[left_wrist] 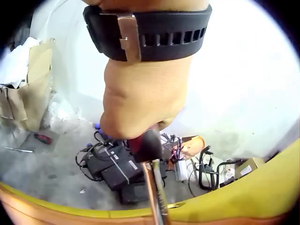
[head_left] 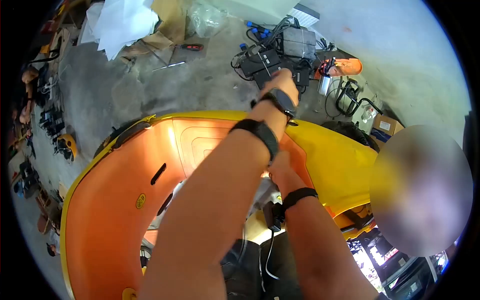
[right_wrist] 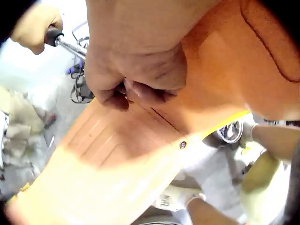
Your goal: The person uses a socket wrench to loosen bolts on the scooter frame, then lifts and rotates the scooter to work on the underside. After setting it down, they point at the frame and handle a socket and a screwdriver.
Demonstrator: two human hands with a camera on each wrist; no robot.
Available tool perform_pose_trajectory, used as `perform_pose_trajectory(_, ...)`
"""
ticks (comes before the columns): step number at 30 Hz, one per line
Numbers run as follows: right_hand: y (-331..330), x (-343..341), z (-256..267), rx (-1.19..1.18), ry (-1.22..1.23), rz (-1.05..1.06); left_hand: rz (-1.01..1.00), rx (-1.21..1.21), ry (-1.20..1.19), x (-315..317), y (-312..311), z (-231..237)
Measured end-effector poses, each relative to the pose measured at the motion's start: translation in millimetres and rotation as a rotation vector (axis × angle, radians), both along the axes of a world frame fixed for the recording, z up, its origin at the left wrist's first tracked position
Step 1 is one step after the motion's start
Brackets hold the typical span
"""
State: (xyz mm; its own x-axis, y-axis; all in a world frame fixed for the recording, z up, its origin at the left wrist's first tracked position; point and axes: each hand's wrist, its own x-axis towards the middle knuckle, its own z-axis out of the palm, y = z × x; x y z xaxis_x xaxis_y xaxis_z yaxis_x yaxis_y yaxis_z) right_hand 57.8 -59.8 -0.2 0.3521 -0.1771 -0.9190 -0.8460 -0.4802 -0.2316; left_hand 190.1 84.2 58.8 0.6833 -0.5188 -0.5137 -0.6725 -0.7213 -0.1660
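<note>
Beside a pale wall [head_left: 400, 65], on grey floor [head_left: 200, 80], the yellow-and-orange shell [head_left: 100, 215] curves in front of me. Black boxes [head_left: 250, 67] lie past its rim. My right hand [right_wrist: 136, 65] is curled by the orange face; I can't tell whether it pinches anything. My left hand [left_wrist: 143, 96] grips the screwdriver [left_wrist: 146, 145], shaft toward my right. A screw [right_wrist: 183, 145] seems seated; I judge the spot between my hands unfinished, the rest unclear.
</note>
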Motion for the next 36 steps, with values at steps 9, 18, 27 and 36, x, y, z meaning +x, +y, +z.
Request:
perform_pose_trajectory(9, 36.6, 65.1, 28.5, -0.266, -0.246, 1.553, 1.48, -0.417, 0.405, -216.2, 42.5, -35.2)
perform_pose_trajectory(18, 22.6, 39.2, 32.3, -0.345, -0.174, 1.501, 1.219, -0.29, 0.138, -216.6, 37.9, -30.8)
perform_pose_trajectory(27, 5.2, -6.4, -13.7, -0.178, 0.017, 0.273, -0.056, 0.025, 0.121, 5.4, -0.3, -14.8)
perform_pose_trajectory(36, 47.1, 55.0, 53.2, -0.234, -0.166, 1.718, 1.782, -0.543, 0.509, -294.5, -52.7, -61.9)
